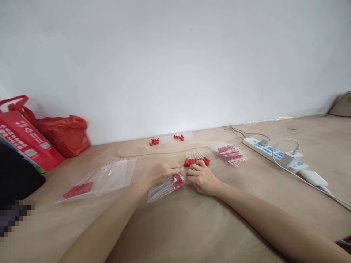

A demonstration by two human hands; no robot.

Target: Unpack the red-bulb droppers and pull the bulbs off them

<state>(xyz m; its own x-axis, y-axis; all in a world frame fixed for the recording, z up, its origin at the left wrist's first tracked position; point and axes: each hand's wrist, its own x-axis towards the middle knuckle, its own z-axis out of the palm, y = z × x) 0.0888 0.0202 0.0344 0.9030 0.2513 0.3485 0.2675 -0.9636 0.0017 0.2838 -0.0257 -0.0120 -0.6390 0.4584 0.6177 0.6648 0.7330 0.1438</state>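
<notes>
Both my hands rest on a plywood table (175, 226). My left hand (161, 172) is curled, its fingers pinching the mouth of a small clear zip bag (164, 188) that holds red-tipped white sticks. My right hand (201, 177) is curled beside it, fingers closed at the same bag's red end. Just beyond my fingers lies a loose fan of the same red-tipped sticks (196, 156). A stack of filled bags (230, 153) lies to the right of the fan.
Empty clear bags (116, 175) and one filled bag (78, 190) lie left. Loose red caps (154, 141) sit near the white wall. A red plastic bag (63, 135) and red box (26, 140) stand far left. A white power strip (274, 151) with cables lies right.
</notes>
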